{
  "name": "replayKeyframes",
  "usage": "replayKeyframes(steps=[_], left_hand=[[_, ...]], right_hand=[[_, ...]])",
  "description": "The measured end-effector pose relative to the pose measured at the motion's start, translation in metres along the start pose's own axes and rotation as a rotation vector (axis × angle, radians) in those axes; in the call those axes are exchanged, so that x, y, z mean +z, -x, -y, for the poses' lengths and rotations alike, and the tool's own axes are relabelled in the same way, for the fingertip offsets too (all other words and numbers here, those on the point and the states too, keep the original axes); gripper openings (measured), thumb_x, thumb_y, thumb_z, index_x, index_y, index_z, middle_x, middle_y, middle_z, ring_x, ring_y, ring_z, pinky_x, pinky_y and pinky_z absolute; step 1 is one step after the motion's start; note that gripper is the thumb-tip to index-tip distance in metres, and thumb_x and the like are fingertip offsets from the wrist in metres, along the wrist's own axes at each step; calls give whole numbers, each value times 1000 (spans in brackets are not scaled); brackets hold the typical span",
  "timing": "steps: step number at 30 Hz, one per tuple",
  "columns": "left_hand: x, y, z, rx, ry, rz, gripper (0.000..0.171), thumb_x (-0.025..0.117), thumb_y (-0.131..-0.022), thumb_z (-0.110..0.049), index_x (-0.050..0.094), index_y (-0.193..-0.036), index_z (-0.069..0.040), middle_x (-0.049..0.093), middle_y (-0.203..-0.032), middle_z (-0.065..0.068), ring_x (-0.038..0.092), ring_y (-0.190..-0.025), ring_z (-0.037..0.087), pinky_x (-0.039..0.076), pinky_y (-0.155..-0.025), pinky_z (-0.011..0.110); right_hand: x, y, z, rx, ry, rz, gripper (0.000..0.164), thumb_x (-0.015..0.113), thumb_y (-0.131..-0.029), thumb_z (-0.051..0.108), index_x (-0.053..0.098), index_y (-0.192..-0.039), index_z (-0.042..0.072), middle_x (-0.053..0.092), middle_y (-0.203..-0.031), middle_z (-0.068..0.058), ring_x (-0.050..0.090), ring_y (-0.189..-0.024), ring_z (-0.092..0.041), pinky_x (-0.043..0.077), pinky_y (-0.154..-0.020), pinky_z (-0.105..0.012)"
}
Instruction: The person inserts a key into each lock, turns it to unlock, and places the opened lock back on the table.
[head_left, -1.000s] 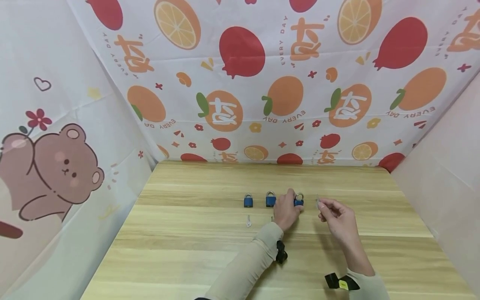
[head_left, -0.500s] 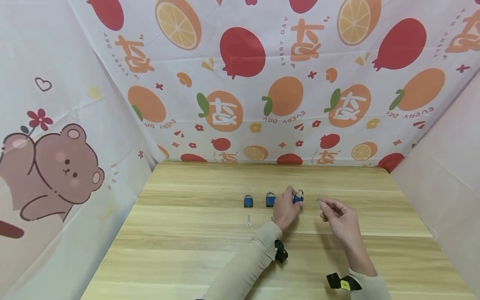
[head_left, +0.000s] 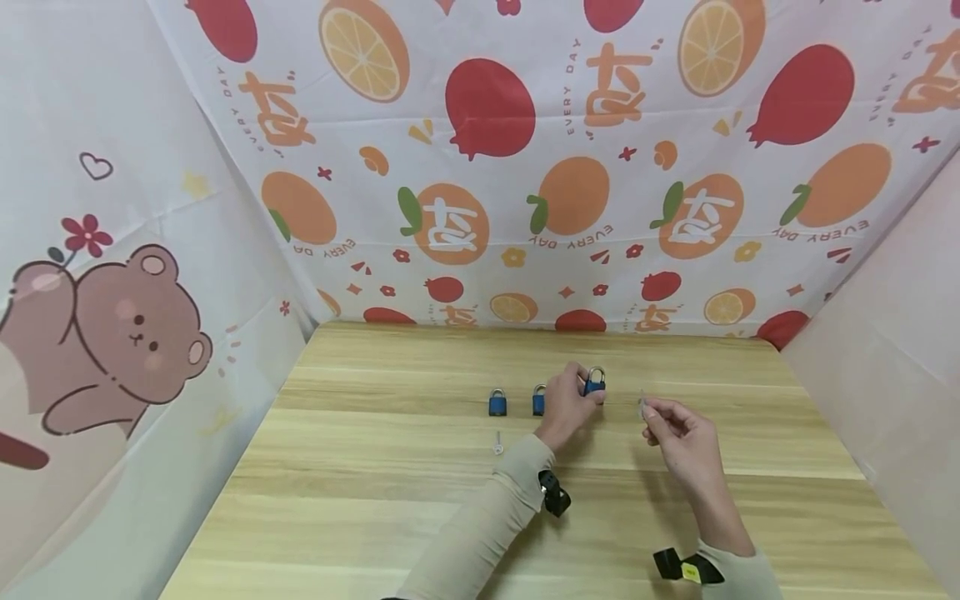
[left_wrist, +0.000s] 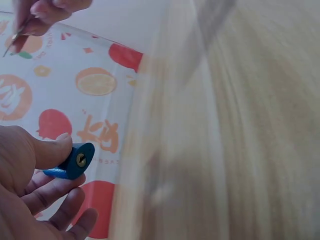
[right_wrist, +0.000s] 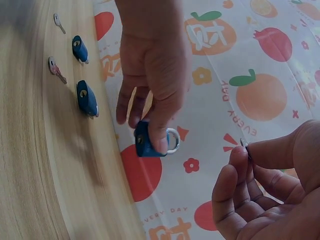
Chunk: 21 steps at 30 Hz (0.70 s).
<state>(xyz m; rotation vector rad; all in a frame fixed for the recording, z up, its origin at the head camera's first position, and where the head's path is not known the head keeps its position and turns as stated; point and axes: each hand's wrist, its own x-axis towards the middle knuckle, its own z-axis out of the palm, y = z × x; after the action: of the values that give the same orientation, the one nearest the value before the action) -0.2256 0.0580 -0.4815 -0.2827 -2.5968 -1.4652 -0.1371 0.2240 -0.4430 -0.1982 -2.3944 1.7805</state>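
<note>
My left hand (head_left: 564,404) holds a blue padlock (head_left: 595,387) between thumb and fingers, raised over the table. Its shackle points up and looks closed. In the left wrist view the brass keyhole (left_wrist: 81,159) shows on the underside of the padlock. To the right, my right hand (head_left: 686,437) pinches a small metal key (head_left: 642,406) between thumb and index finger, its thin shaft pointing upward. A gap separates key and padlock. Most of the key's head is covered by the fingertips in the right wrist view.
Two more blue padlocks, a left one (head_left: 498,404) and a middle one (head_left: 538,402), stand on the wooden table (head_left: 360,500). One key (head_left: 498,443) lies before the left padlock. Another key (right_wrist: 56,69) lies before the middle one. A fruit-print cloth (head_left: 480,208) hangs behind.
The left hand has lifted the padlock up and away from the table, tilting it more upright. The right hand has shifted slightly right, still pinching the key.
</note>
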Motion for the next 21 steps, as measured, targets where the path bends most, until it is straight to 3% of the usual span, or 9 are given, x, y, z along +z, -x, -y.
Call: replayKeyframes(steps=[6, 13, 21], left_hand=[[-8, -3, -5, -36, 66, -10, 24, 81, -88, -20, 64, -101, -9, 61, -73, 0, 49, -63, 4, 40, -57, 17], [-16, -8, -9, -42, 93, -33, 23, 80, -88, -23, 67, -99, -8, 64, -75, 1, 51, -64, 3, 42, -60, 17], [-27, -10, -21, -69, 166, -37, 27, 80, -89, -27, 65, -101, -7, 66, -80, 1, 54, -69, 5, 46, -66, 20]], right_hand=[[0, -1, -1, 5, 15, -6, 31, 62, -102, 19, 68, -121, -4, 70, -96, 2, 64, -74, -2, 57, -69, -19], [2, -2, -3, 28, 7, -2, 32, 62, -102, 19, 67, -123, -5, 67, -90, 10, 64, -74, -1, 57, -69, -18], [4, -5, -4, 79, -9, 37, 35, 61, -102, 22, 65, -127, -3, 68, -100, 1, 64, -78, -2, 57, -73, -18]])
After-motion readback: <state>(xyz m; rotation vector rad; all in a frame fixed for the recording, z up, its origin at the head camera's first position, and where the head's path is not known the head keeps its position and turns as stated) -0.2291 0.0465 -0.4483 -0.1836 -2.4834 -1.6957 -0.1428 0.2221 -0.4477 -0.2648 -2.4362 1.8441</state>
